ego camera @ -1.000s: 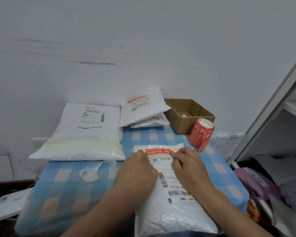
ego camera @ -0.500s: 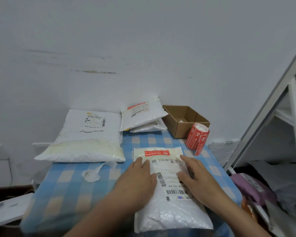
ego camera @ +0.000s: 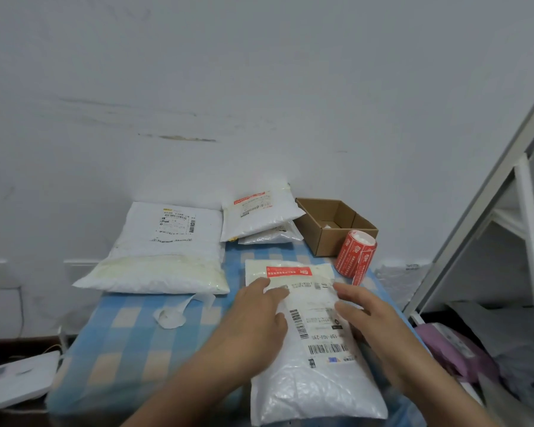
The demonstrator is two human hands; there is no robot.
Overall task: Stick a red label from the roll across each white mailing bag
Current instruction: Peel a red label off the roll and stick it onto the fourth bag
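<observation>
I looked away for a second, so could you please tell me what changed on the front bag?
Both hands drew back from the red label: the left hand and right hand now lie flat lower on the front mailing bag. The label stays stuck; the label roll and other bags kept their places.

Home packing corner: parcels (ego camera: 167, 241) on checked table (ego camera: 130, 331).

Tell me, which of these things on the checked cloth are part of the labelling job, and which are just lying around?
Part of the job:
front mailing bag
its red label
label roll
big bag, no red label visible
stacked bags, the top one labelled
left hand, right hand

Lying about:
cardboard box
peeled backing strip
</observation>
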